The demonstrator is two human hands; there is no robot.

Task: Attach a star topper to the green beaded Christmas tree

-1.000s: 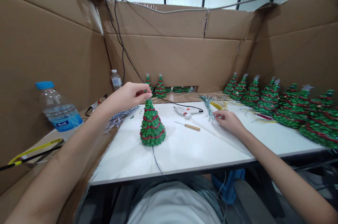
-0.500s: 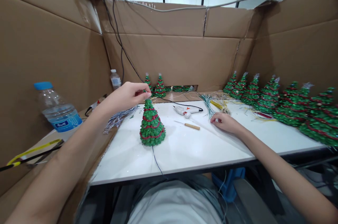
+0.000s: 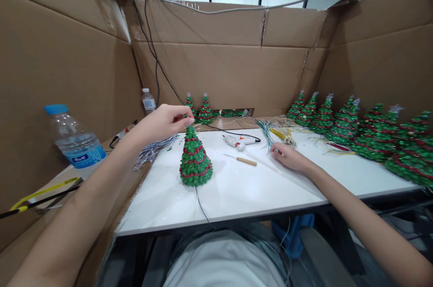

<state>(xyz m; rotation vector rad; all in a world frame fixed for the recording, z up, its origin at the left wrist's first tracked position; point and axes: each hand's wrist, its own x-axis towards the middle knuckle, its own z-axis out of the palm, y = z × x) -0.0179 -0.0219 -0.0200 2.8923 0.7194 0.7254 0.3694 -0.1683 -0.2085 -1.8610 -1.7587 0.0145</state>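
Note:
A small green beaded Christmas tree point(image 3: 195, 160) with red garland stands on the white table point(image 3: 257, 192). My left hand point(image 3: 162, 122) pinches its tip from above, fingers closed. My right hand point(image 3: 291, 156) rests on the table to the right, fingers curled on something small that I cannot make out, just below a bundle of green and yellow wires point(image 3: 275, 136). A thin dark wire point(image 3: 202, 208) runs from the tree's base toward me.
A glue gun point(image 3: 238, 141) and a wooden-handled awl point(image 3: 244, 160) lie behind the tree. Several finished trees point(image 3: 355, 131) line the right side; two more point(image 3: 201, 110) stand at the back. Water bottles point(image 3: 76, 145) sit left. Cardboard walls enclose the table.
My right hand has slid a little toward me and left, away from the wire bundle. The left hand stays pinched on the tree's tip.

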